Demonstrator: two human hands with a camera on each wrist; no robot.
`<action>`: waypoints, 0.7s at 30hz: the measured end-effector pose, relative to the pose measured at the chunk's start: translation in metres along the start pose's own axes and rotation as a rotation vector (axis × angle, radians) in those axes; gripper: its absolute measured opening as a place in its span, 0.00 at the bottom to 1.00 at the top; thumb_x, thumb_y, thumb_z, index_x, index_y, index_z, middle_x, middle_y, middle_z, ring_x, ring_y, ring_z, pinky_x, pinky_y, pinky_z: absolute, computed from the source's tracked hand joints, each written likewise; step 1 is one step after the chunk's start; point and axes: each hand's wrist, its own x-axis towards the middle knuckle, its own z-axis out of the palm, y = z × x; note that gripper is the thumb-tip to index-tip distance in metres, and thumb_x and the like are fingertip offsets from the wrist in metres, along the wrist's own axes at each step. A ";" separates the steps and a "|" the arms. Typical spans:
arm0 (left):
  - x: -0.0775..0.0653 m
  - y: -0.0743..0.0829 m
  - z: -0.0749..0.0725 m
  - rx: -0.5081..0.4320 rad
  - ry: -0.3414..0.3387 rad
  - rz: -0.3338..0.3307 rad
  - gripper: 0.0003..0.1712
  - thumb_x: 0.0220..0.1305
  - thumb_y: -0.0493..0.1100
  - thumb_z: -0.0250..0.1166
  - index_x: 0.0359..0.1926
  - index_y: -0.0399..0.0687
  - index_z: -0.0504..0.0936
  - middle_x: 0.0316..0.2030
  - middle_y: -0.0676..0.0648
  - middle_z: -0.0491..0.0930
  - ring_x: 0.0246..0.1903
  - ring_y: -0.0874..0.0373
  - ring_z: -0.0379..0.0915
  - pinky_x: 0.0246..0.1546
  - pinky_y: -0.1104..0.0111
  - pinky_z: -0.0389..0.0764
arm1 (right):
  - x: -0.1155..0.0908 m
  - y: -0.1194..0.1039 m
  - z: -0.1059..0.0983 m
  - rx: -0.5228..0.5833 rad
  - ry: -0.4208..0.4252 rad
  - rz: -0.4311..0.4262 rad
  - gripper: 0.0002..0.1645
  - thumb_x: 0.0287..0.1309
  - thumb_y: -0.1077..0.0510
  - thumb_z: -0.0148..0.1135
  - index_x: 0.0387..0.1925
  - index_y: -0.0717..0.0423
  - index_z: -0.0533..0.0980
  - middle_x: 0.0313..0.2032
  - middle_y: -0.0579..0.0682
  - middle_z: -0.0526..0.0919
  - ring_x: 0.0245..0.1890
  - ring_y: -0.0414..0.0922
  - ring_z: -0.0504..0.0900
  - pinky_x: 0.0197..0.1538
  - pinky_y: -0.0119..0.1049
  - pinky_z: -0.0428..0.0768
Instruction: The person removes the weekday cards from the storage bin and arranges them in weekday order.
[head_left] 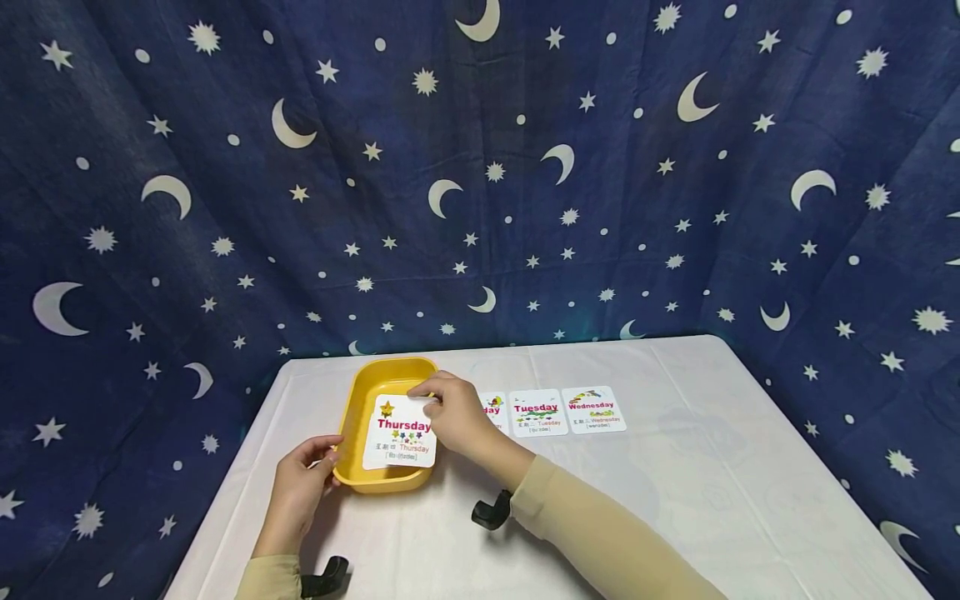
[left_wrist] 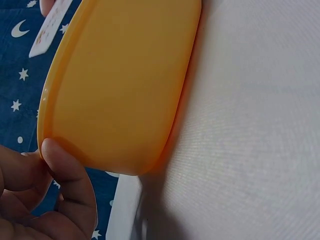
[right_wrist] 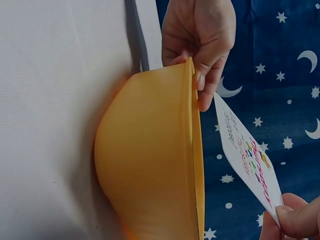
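Observation:
My left hand [head_left: 302,487] pinches the left rim of a yellow plastic tray [head_left: 356,425], thumb outside and fingers over the edge, as the left wrist view shows. Between thumb and fingers, my right hand [head_left: 456,414] holds a white square card [head_left: 400,432] by its right edge, above the tray. The card reads "Thursday" with a gold star and small coloured stars. In the right wrist view the card [right_wrist: 247,152] tilts beside the tray's rim, held at one corner by the thumb [right_wrist: 298,220].
To the tray's right lie the "Tuesday" card [head_left: 537,412], the "Wednesday" card [head_left: 594,410] and a third card [head_left: 493,408] partly hidden by my right hand. A white cloth covers the table [head_left: 675,500]. Behind it hangs a dark blue curtain [head_left: 480,208] with moons and stars.

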 end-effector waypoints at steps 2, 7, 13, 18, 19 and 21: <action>0.000 0.000 0.000 0.000 0.000 0.000 0.19 0.78 0.31 0.60 0.65 0.32 0.79 0.44 0.43 0.72 0.29 0.59 0.75 0.29 0.71 0.84 | -0.003 0.001 -0.003 0.015 0.004 0.017 0.22 0.68 0.72 0.62 0.52 0.47 0.90 0.48 0.40 0.85 0.48 0.40 0.79 0.57 0.33 0.82; 0.001 0.000 0.000 -0.004 -0.004 0.003 0.19 0.78 0.31 0.60 0.65 0.32 0.79 0.44 0.43 0.72 0.29 0.59 0.75 0.30 0.71 0.84 | -0.009 0.007 -0.013 0.025 0.021 0.028 0.22 0.67 0.72 0.62 0.52 0.47 0.89 0.48 0.40 0.85 0.46 0.41 0.79 0.53 0.33 0.81; 0.002 0.000 0.000 -0.004 -0.007 0.011 0.19 0.78 0.30 0.59 0.65 0.32 0.79 0.44 0.43 0.73 0.28 0.59 0.75 0.29 0.71 0.84 | -0.014 0.014 -0.025 0.013 0.039 0.033 0.23 0.66 0.72 0.63 0.52 0.46 0.89 0.50 0.40 0.86 0.46 0.42 0.79 0.52 0.34 0.81; 0.001 -0.001 0.000 -0.003 -0.004 0.011 0.19 0.78 0.30 0.59 0.66 0.31 0.79 0.44 0.42 0.72 0.28 0.59 0.75 0.29 0.71 0.84 | -0.018 0.019 -0.032 0.006 0.049 0.034 0.24 0.65 0.72 0.63 0.52 0.46 0.90 0.49 0.40 0.87 0.45 0.43 0.79 0.52 0.36 0.79; 0.001 -0.001 0.000 -0.002 -0.004 0.013 0.19 0.78 0.30 0.59 0.66 0.31 0.79 0.44 0.42 0.72 0.28 0.59 0.75 0.29 0.71 0.84 | -0.019 0.020 -0.034 0.005 0.050 0.037 0.24 0.65 0.72 0.63 0.52 0.46 0.90 0.48 0.40 0.87 0.45 0.43 0.78 0.51 0.36 0.79; 0.001 -0.002 0.000 0.002 -0.006 0.018 0.19 0.79 0.30 0.59 0.66 0.32 0.79 0.45 0.43 0.72 0.29 0.59 0.75 0.29 0.71 0.84 | -0.021 0.023 -0.036 0.006 0.055 0.045 0.24 0.65 0.73 0.63 0.52 0.46 0.90 0.46 0.40 0.86 0.43 0.43 0.78 0.50 0.36 0.78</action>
